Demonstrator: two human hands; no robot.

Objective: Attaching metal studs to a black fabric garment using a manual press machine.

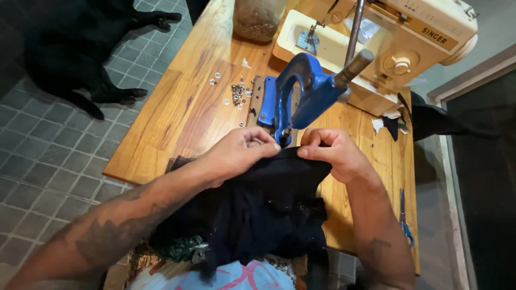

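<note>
— What are the hands doing right now?

— Both are pinching the top edge of the dark fabric (269, 198), holding it up under the nose of the blue hand press (301, 91). The left hand (239, 153) is closing thumb and fingers on the hem just left of the die; the right hand (336, 153) is gripping the same hem just to the right. The two are sitting near each other, the press tip between them.

— And where is the cloth lying?

— It is draping from the wooden table (188, 107) edge down toward the person's lap, bunching in folds.

— How is it likely handling?

— I am judging it soft, light and floppy (it is sagging wherever it isn't held), so it is best gripped at the hem, close on either side of the die, keeping that stretch taut and flat.

— Anything else nearby?

— Small metal eyelets (236, 94) are lying scattered left of the press, a cream sewing machine (387, 48) is standing behind it, blue-handled scissors (404, 217) are resting near the right edge, and a black dog (80, 53) is lying on the tiled floor.
</note>
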